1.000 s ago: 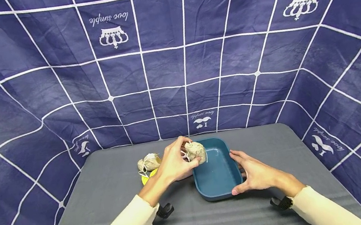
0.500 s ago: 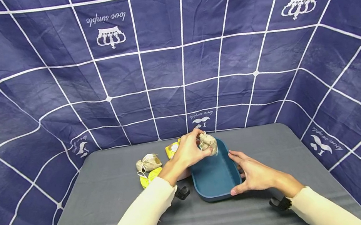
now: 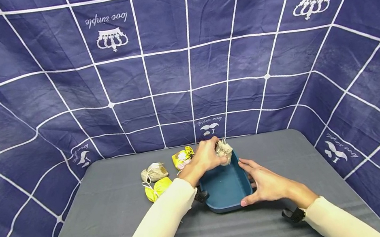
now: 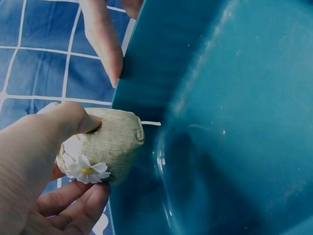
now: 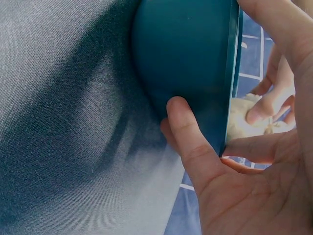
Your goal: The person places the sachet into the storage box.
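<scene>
My left hand [image 3: 207,156] pinches a small beige cloth sachet [image 4: 110,139] between thumb and fingers; a white flower decorates it. The sachet is over the far end of a blue rectangular bin [image 3: 225,193], overlapping the bin's wall in the left wrist view. My right hand [image 3: 267,180] rests along the bin's right side, its thumb by the near corner. Fairly straight fingers [image 5: 183,120] touch the outer wall in the right wrist view. The left hand and sleeve hide part of the bin's left side.
Left of the bin lie another beige sachet [image 3: 154,172], a yellow sachet [image 3: 158,189] with a white cord and a yellow one with flowers [image 3: 182,157]. A grey cloth [image 3: 92,227] covers the table. Blue checked curtains [image 3: 168,72] enclose the back and sides.
My left hand has carried the beige sachet rightward and away toward the bin's far end, uncovering the yellow sachets. The right hand has stayed at the bin's side.
</scene>
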{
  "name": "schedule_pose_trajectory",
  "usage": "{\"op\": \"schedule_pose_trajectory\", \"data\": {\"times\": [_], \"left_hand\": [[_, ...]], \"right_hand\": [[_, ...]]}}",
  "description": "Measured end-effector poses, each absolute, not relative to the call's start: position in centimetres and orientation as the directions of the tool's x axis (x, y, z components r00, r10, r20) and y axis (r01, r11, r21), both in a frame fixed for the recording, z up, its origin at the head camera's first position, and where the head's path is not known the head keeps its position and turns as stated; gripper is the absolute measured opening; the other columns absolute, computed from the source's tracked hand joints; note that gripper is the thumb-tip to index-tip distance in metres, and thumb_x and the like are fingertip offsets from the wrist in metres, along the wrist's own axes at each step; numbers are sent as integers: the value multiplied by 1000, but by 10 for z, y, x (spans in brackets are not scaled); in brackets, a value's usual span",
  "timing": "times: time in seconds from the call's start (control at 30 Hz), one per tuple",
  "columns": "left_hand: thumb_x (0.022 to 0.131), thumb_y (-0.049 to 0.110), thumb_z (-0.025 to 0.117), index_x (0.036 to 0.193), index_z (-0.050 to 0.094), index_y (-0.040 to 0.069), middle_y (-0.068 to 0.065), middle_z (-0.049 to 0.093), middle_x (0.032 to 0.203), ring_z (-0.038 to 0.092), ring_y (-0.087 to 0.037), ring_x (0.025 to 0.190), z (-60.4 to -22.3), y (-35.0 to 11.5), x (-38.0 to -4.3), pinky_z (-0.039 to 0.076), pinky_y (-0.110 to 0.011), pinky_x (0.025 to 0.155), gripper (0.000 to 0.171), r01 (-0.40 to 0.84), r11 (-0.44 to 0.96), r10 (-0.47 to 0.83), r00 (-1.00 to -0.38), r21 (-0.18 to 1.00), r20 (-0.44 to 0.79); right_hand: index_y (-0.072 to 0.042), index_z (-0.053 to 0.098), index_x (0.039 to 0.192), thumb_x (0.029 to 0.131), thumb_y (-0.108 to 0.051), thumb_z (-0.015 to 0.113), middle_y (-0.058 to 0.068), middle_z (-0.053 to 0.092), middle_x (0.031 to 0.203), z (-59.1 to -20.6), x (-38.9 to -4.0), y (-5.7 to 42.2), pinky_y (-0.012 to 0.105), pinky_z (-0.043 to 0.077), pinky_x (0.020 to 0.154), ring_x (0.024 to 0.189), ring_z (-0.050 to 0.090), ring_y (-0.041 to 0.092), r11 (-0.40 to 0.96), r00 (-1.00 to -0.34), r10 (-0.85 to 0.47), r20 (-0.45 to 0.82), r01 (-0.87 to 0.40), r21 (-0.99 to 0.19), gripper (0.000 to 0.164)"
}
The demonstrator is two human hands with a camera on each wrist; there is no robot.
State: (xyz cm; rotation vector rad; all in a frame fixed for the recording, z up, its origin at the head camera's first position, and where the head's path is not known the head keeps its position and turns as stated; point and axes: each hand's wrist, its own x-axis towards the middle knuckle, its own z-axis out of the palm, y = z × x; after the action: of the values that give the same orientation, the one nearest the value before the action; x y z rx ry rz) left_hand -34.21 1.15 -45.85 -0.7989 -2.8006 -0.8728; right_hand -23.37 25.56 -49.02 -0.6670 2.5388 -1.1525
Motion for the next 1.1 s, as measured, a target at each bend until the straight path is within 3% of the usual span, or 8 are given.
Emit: {"op": "schedule_pose_trajectory", "data": {"times": [0.13,0.33,0.47,0.67,0.93,1.03,1.1], "left_hand": [[85,27,97,131,75,5,-9,84,105,79,-22,93,-475,17,-355,67,-41,84,56,521,705,462,-852,480,247],[88,41,99,148,71,12,-14,80,130,78,-29,117,-503,20,-371,67,-51,94,73,504,747,467,-862,433,198],[93,33,96,150,70,8,-18,79,135,79,-35,124,-481,12,-352,67,-54,103,68,503,718,482,-858,482,178],[101,29,90,149,73,7,-17,80,141,78,-35,134,-462,-4,-332,63,-48,116,56,530,693,494,-843,490,213],[105,37,87,150,74,7,-16,79,139,78,-32,129,-457,-32,-321,65,-49,111,55,567,686,502,-823,457,267],[105,54,83,150,74,16,-7,79,138,78,-23,122,-491,-47,-342,66,-43,103,59,619,663,501,-785,421,365],[104,54,84,148,75,16,-8,80,136,79,-24,117,-497,-56,-342,67,-44,99,59,636,654,495,-770,411,404]], "right_hand": [[18,21,177,82,-36,109,35,16,188,-490,-234,255,43,71,101,140,73,47,587,-857,-513,-55,-303,-750,140],[18,24,176,82,-41,109,37,19,187,-490,-234,254,43,71,99,138,73,48,591,-851,-524,-29,-339,-732,139],[18,24,176,82,-41,109,36,19,188,-490,-234,254,42,71,99,138,73,48,595,-855,-518,-32,-334,-731,140],[17,23,177,82,-38,109,33,18,189,-489,-233,255,44,71,101,141,72,49,597,-860,-507,-48,-310,-739,139],[17,24,176,81,-38,109,35,19,188,-490,-232,256,42,71,98,137,74,47,590,-860,-509,-34,-319,-741,139],[18,26,176,80,-39,110,35,21,187,-490,-233,255,39,72,97,134,76,44,599,-861,-507,-29,-328,-731,139],[17,27,176,80,-39,110,34,22,187,-490,-233,255,38,71,97,133,76,43,608,-863,-504,-28,-332,-721,139]]}}
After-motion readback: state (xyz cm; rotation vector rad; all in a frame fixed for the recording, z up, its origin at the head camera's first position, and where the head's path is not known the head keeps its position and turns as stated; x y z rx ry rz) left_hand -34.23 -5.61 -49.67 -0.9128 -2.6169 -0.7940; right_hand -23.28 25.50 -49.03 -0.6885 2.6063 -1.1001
